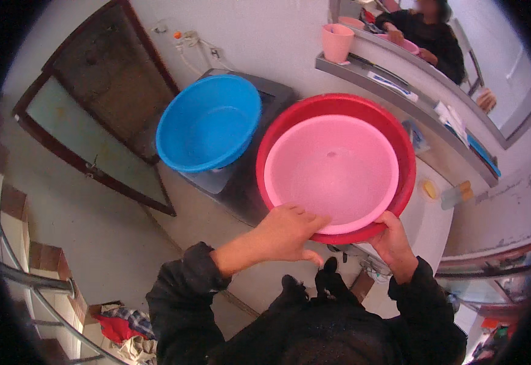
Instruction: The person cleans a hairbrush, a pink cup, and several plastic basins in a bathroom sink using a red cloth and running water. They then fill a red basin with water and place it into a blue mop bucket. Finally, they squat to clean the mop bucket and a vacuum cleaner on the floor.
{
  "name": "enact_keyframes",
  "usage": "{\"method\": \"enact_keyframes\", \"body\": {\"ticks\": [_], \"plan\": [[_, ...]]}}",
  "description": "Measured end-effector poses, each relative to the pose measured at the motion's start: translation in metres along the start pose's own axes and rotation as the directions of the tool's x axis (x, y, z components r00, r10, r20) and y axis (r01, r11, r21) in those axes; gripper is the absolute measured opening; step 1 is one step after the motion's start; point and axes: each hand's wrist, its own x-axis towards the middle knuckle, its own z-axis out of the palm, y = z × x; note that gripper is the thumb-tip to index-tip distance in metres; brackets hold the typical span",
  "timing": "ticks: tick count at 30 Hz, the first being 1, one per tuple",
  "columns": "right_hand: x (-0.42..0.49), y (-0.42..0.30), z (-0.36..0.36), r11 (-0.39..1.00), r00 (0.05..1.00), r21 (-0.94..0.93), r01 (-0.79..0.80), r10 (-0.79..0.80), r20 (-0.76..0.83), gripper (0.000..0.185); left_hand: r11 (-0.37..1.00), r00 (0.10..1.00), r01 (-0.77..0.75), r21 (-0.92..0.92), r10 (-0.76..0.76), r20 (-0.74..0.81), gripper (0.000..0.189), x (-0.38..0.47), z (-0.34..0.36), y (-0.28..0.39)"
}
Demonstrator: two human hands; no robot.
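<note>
A pink plastic basin (329,178) sits inside a larger red plastic basin (340,104). The pink one's inside looks smooth, with a small dark mark near its middle. My left hand (283,235) is over the near left rims, its fingers stretched above the pink edge and its thumb spread away below. At the near right, my right hand (392,242) grips the red rim, the thumb on top and the other fingers underneath, partly hidden. Left of these, a blue plastic basin (210,125) rests on a dark washing machine (242,191).
A grey shelf (402,100) under a mirror (475,86) holds a pink cup (337,43) and toothpaste-like tubes. A white sink counter (425,219) extends at right, with yellow soap (429,189). A glass-panelled door (87,132) stands ajar. Clothes (124,324) lie at lower left by a metal railing (37,278).
</note>
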Motion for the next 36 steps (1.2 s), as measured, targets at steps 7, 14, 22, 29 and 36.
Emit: {"method": "enact_keyframes", "body": {"ticks": [7, 14, 22, 29, 36], "plan": [[0.066, -0.026, 0.065, 0.975, 0.913, -0.185, 0.123, -0.038, 0.407, 0.062, 0.870, 0.957, 0.103, 0.482, 0.046, -0.288, 0.018, -0.037, -0.040, -0.042], [0.183, 0.012, 0.115, 0.964, 0.881, -0.255, -0.081, 0.189, 0.435, 0.083, 0.715, 0.919, 0.391, 0.579, -0.279, -0.277, 0.012, -0.073, -0.097, -0.136], [0.261, 0.077, 0.157, 0.958, 0.933, -0.246, -0.151, 0.220, 0.285, 0.058, 0.672, 0.829, 0.558, 0.487, -0.429, -0.358, 0.009, -0.074, -0.088, -0.208], [0.296, 0.101, 0.166, 0.986, 0.919, -0.104, -0.129, 0.158, 0.360, 0.037, 0.732, 0.731, 0.674, 0.096, -0.643, -0.229, 0.040, -0.084, -0.079, -0.234], [0.248, 0.138, 0.137, 0.965, 0.942, -0.246, -0.086, 0.160, 0.297, 0.029, 0.630, 0.145, 0.519, -0.578, -0.731, -0.666, 0.050, -0.143, -0.091, -0.204]]}}
